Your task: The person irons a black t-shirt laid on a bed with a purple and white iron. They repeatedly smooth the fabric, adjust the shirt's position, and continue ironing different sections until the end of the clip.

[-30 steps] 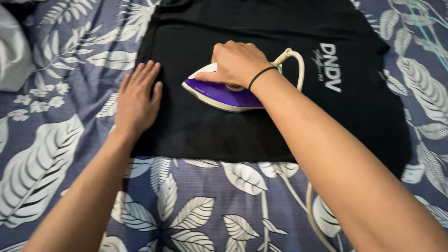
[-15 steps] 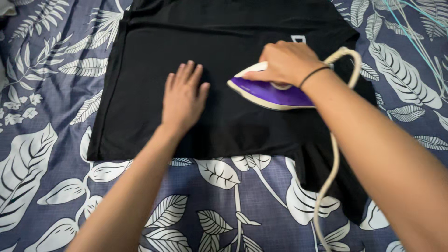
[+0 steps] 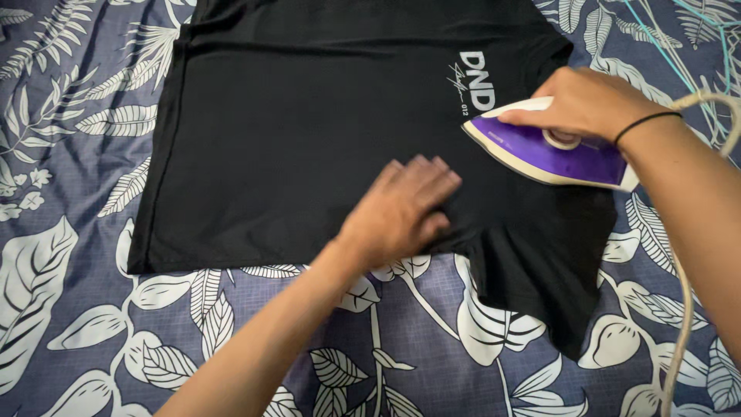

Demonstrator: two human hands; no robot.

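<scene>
A black T-shirt [image 3: 309, 131] lies spread flat on a blue sheet [image 3: 69, 255] printed with white leaves. White lettering sits on the chest near the right sleeve, and that sleeve hangs down toward the bottom right. The left hand [image 3: 401, 212] rests on the lower hem, fingers extended and together, pressing the cloth flat. The right hand [image 3: 587, 104], a black band at the wrist, wraps closed around the handle of a purple and cream iron [image 3: 540, 154], which sits on the shirt's right side, tip pointing left. A cream cord [image 3: 687, 309] trails down the right edge.
</scene>
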